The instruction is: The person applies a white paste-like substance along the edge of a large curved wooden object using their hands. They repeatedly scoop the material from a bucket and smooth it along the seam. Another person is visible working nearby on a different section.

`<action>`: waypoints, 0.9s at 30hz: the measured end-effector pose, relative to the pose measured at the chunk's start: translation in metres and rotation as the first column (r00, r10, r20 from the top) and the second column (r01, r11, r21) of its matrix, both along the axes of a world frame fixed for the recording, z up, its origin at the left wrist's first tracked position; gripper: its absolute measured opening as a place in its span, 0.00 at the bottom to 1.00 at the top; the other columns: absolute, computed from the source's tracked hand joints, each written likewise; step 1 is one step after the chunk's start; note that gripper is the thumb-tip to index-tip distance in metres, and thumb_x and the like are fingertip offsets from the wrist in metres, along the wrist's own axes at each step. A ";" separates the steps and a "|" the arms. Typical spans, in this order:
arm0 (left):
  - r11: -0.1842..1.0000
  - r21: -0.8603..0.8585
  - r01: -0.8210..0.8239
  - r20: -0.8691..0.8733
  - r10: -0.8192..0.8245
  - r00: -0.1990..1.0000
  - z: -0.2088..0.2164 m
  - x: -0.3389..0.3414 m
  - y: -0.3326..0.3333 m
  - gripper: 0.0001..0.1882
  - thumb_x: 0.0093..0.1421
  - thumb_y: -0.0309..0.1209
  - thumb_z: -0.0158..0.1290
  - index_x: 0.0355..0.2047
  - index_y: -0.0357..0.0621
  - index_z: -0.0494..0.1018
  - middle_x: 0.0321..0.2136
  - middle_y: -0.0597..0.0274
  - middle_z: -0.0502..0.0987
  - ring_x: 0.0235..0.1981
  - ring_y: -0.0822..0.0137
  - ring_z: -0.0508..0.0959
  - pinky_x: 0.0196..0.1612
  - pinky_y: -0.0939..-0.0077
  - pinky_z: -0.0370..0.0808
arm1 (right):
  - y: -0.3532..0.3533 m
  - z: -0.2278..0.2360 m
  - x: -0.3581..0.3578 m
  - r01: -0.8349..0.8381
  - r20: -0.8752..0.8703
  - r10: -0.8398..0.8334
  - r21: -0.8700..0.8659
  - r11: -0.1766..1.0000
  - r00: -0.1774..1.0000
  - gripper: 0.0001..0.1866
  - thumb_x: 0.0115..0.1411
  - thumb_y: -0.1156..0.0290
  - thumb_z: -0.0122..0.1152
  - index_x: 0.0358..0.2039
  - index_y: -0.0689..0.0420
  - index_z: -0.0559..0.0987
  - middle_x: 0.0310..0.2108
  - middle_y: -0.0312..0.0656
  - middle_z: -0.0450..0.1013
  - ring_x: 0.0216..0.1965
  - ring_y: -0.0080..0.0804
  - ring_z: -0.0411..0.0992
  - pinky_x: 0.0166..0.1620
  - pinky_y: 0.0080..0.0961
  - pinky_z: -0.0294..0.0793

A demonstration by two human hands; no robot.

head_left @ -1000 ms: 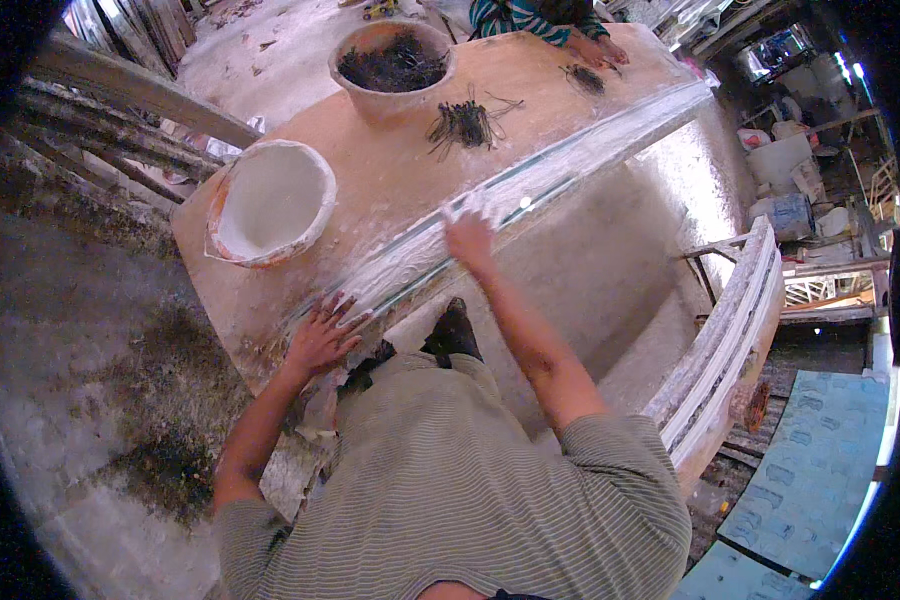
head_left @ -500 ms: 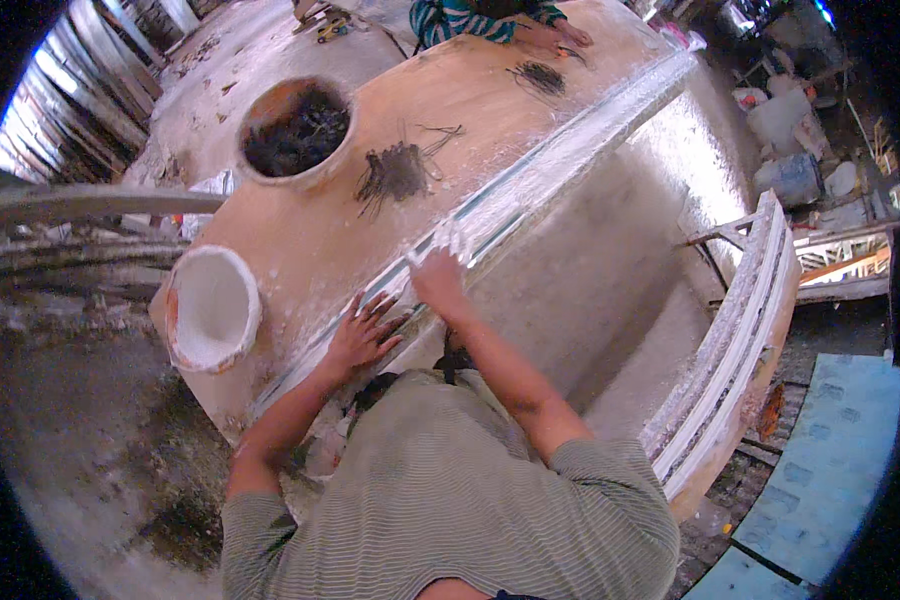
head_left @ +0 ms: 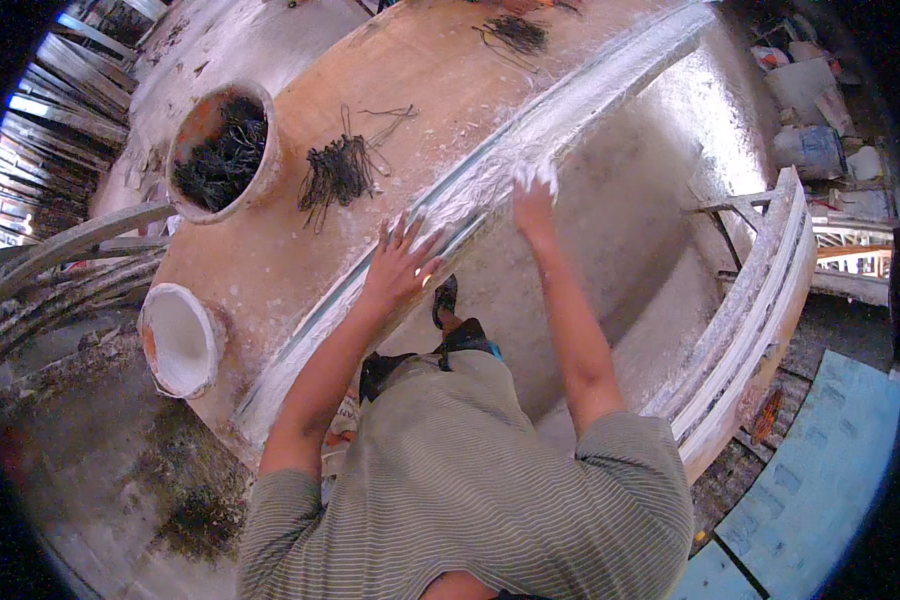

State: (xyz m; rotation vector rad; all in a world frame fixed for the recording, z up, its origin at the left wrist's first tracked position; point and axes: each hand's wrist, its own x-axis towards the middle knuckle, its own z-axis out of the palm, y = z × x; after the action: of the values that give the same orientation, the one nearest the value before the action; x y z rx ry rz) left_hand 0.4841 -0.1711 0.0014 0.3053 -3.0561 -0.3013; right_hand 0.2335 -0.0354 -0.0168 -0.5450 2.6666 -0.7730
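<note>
A long plaster moulding (head_left: 470,190) lies along the table's near edge, wet white paste between narrow greenish side strips. My left hand (head_left: 402,265) rests on it, fingers spread, with nothing in its grasp. Farther up and to the right, my right hand (head_left: 535,200) is over the moulding's near edge. White paste coats its fingers, which are blurred, so their grip and anything in them cannot be made out. Beyond my left hand, a bundle of dark wire or fibre ties (head_left: 340,175) lies on the tabletop (head_left: 260,270).
A bucket of dark fibre (head_left: 220,155) and a white-lined bucket (head_left: 182,340) stand at the left. Another dark bundle (head_left: 515,35) lies at the far end, near a co-worker's partly visible hand. Curved white mouldings (head_left: 760,310) stand at the right, beside light-blue panels (head_left: 820,450).
My right hand has moved away from my left, up and to the right along the moulding. My left hand has shifted slightly up and right. The view has tilted, leaving less of the co-worker in sight.
</note>
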 end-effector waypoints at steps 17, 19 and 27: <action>0.994 -0.061 0.096 0.119 -0.088 0.989 0.017 0.087 -0.003 0.27 0.66 0.54 0.36 0.64 0.68 0.59 0.67 0.58 0.53 0.70 0.55 0.44 0.69 0.48 0.30 | -0.022 0.083 -0.041 -0.364 -0.125 0.435 0.371 0.854 0.892 0.28 0.66 0.53 0.39 0.42 0.69 0.76 0.40 0.59 0.74 0.42 0.59 0.72 0.49 0.52 0.69; 0.993 -0.053 0.105 0.102 -0.099 0.990 0.014 0.075 -0.001 0.27 0.66 0.54 0.37 0.64 0.68 0.59 0.67 0.59 0.53 0.70 0.56 0.45 0.69 0.48 0.30 | -0.016 0.105 -0.060 -0.358 -0.207 0.445 0.352 0.865 0.871 0.29 0.66 0.53 0.39 0.42 0.69 0.76 0.41 0.61 0.73 0.41 0.59 0.73 0.49 0.50 0.70; 0.994 -0.059 0.094 -0.006 -0.094 0.996 0.009 0.011 0.012 0.27 0.65 0.53 0.40 0.63 0.68 0.61 0.66 0.64 0.55 0.69 0.61 0.47 0.69 0.48 0.31 | -0.003 0.006 0.074 -0.259 -0.448 0.318 0.189 0.947 0.835 0.36 0.62 0.44 0.43 0.43 0.70 0.77 0.54 0.70 0.63 0.58 0.65 0.60 0.62 0.63 0.50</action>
State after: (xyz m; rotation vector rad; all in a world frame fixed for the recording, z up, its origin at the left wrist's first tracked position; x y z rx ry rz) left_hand 0.4956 -0.1592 0.0106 0.1570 -3.0693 -0.2162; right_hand 0.3070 -0.0385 -0.0105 -1.2103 2.9257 -0.4209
